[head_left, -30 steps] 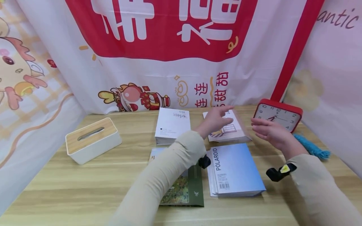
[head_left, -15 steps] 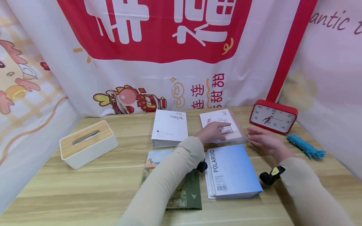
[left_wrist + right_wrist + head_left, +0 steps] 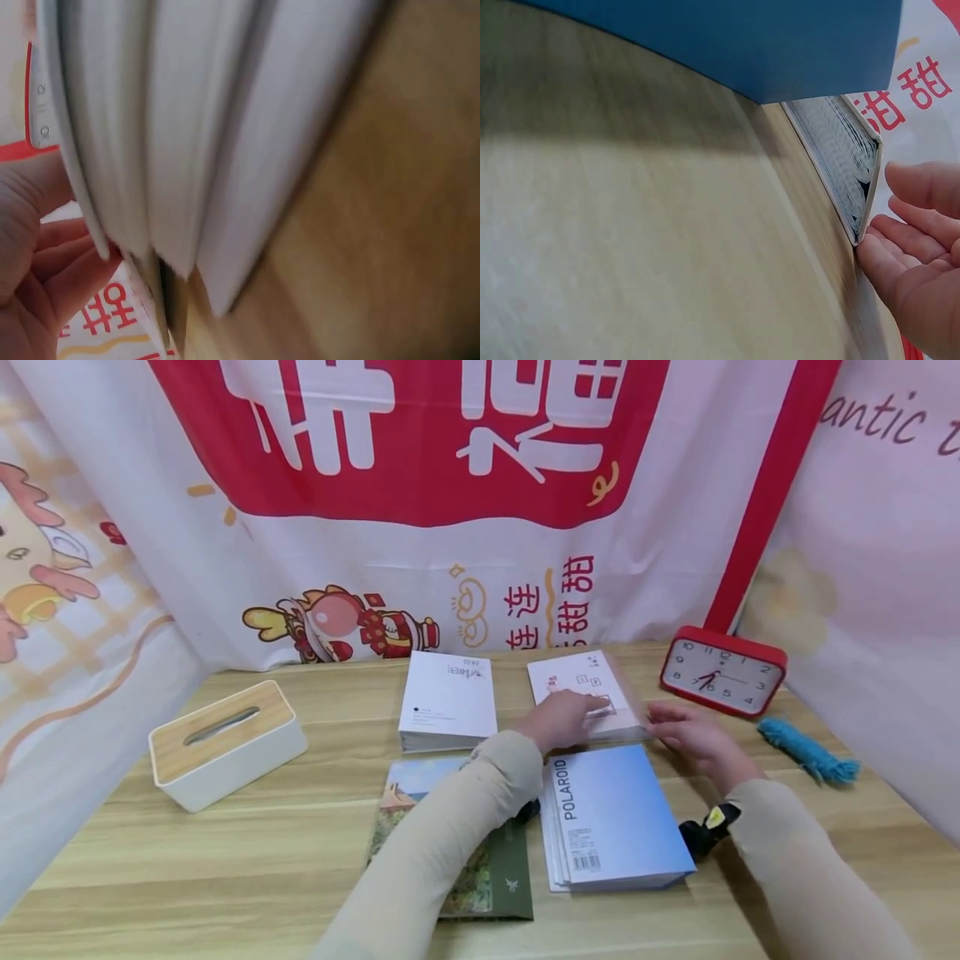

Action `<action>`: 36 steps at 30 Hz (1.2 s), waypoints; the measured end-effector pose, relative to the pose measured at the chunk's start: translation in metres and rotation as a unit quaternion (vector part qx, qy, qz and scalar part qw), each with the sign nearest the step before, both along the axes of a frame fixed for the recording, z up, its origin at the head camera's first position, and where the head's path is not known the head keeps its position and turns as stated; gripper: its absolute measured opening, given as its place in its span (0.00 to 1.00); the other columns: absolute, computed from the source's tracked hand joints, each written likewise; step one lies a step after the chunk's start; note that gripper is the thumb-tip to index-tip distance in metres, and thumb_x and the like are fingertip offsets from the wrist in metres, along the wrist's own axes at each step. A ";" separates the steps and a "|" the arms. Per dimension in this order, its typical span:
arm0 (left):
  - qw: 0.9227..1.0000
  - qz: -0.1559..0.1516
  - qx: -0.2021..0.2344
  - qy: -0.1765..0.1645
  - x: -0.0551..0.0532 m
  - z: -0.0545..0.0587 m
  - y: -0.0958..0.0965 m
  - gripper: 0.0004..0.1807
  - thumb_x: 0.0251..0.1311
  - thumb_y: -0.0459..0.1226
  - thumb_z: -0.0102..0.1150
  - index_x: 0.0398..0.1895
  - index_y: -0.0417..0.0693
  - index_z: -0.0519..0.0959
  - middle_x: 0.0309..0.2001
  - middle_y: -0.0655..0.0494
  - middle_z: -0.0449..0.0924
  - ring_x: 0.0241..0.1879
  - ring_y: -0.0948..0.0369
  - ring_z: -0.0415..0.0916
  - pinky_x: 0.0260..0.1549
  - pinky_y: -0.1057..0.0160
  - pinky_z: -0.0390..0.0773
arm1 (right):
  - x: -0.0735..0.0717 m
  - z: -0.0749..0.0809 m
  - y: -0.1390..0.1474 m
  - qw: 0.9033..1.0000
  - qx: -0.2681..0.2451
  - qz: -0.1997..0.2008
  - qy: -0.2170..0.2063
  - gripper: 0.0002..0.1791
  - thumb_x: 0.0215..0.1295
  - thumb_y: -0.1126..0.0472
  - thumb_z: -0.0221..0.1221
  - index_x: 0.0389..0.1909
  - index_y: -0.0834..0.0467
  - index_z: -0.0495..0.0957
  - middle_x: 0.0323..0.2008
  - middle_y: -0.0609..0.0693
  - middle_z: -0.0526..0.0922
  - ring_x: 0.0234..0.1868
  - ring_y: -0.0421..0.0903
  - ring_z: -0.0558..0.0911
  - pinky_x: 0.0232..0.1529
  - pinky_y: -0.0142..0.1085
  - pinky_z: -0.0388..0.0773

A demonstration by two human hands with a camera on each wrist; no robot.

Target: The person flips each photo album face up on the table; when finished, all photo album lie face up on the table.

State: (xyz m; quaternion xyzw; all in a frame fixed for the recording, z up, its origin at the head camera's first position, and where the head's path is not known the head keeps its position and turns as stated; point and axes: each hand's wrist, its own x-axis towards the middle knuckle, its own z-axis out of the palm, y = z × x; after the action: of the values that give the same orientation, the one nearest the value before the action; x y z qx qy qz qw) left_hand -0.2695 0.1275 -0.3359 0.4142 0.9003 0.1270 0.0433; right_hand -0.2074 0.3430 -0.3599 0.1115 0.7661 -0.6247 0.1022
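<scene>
Right hand (image 3: pixel 697 735), fingers relaxed, has reached the thick white-and-pink book (image 3: pixel 588 679) near the back edge of the surface (image 3: pixel 187 877); left hand (image 3: pixel 558 722) grip unclear.

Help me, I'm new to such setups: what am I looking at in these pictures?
There's no robot: a person works bare-handed. The wide picture comes from a camera on the head, the close-ups from small black wrist cameras. On the wooden table are a green album, a blue POLAROID album, a white book, a pink-edged book, a tissue box, a red clock and a teal bundle. The left hand is at the pink-edged book's near side; whether it grips, I can't tell. The right hand appears to touch its right edge.
</scene>
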 end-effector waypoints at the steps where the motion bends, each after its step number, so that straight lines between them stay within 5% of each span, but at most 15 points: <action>1: 1.000 -0.009 -0.008 0.013 0.001 0.000 0.001 0.26 0.60 0.36 0.55 0.63 0.61 0.68 0.57 0.61 0.75 0.56 0.61 0.72 0.58 0.67 0.67 | 0.001 0.000 0.000 1.000 -0.003 -0.003 -0.003 0.35 0.66 0.62 0.53 0.71 0.58 0.50 0.71 0.57 0.51 0.69 0.54 0.57 0.67 0.43 0.58; 8: 0.999 -0.020 -0.029 0.033 0.007 -0.001 0.004 0.29 0.57 0.35 0.58 0.63 0.59 0.68 0.57 0.61 0.75 0.55 0.62 0.72 0.58 0.67 0.67 | 0.003 0.004 -0.004 1.000 -0.001 -0.009 -0.015 0.34 0.66 0.59 0.54 0.70 0.56 0.53 0.70 0.57 0.54 0.68 0.52 0.60 0.67 0.43 0.59; 16: 0.999 -0.018 0.036 0.019 0.010 -0.002 -0.004 0.29 0.55 0.33 0.60 0.62 0.54 0.69 0.56 0.58 0.76 0.54 0.63 0.73 0.56 0.69 0.69 | 0.005 0.009 -0.004 1.000 0.018 -0.004 -0.019 0.34 0.66 0.57 0.54 0.70 0.54 0.53 0.69 0.58 0.57 0.64 0.52 0.64 0.65 0.43 0.62; 20: 0.996 -0.008 0.084 0.034 0.007 -0.003 -0.008 0.29 0.52 0.32 0.62 0.60 0.55 0.71 0.44 0.58 0.81 0.43 0.64 0.76 0.46 0.71 0.73 | 0.006 0.018 -0.006 0.999 0.023 -0.023 0.008 0.34 0.64 0.57 0.56 0.69 0.53 0.56 0.69 0.58 0.58 0.64 0.54 0.63 0.64 0.45 0.64; 26: 0.989 0.031 0.147 -0.006 0.009 0.000 -0.016 0.30 0.55 0.34 0.60 0.64 0.58 0.68 0.26 0.61 0.72 0.32 0.65 0.70 0.34 0.71 0.70 | 0.003 0.037 -0.014 0.998 0.041 -0.036 0.026 0.33 0.63 0.59 0.57 0.68 0.56 0.59 0.69 0.59 0.56 0.65 0.56 0.64 0.65 0.46 0.62; 31: 0.981 0.051 0.187 -0.009 0.012 0.001 -0.020 0.31 0.56 0.34 0.59 0.64 0.56 0.68 0.29 0.60 0.73 0.35 0.65 0.70 0.35 0.72 0.69 | 0.002 0.052 -0.022 0.996 0.062 -0.043 0.052 0.31 0.64 0.59 0.56 0.67 0.58 0.61 0.67 0.60 0.61 0.64 0.55 0.66 0.65 0.46 0.63; 36: 0.970 0.089 0.224 -0.031 0.015 0.002 -0.024 0.31 0.56 0.34 0.59 0.65 0.59 0.66 0.44 0.60 0.78 0.41 0.65 0.70 0.42 0.69 0.73 | 0.002 0.065 -0.032 0.992 0.096 -0.041 0.069 0.30 0.64 0.55 0.56 0.66 0.57 0.63 0.65 0.59 0.64 0.62 0.56 0.67 0.64 0.47 0.64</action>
State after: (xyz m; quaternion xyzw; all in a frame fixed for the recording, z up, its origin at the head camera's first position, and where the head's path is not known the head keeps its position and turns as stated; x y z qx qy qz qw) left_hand -0.2546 0.1034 -0.3339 0.3273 0.8805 0.3413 -0.0339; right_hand -0.2055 0.3110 -0.2949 0.1084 0.8223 -0.5584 0.0118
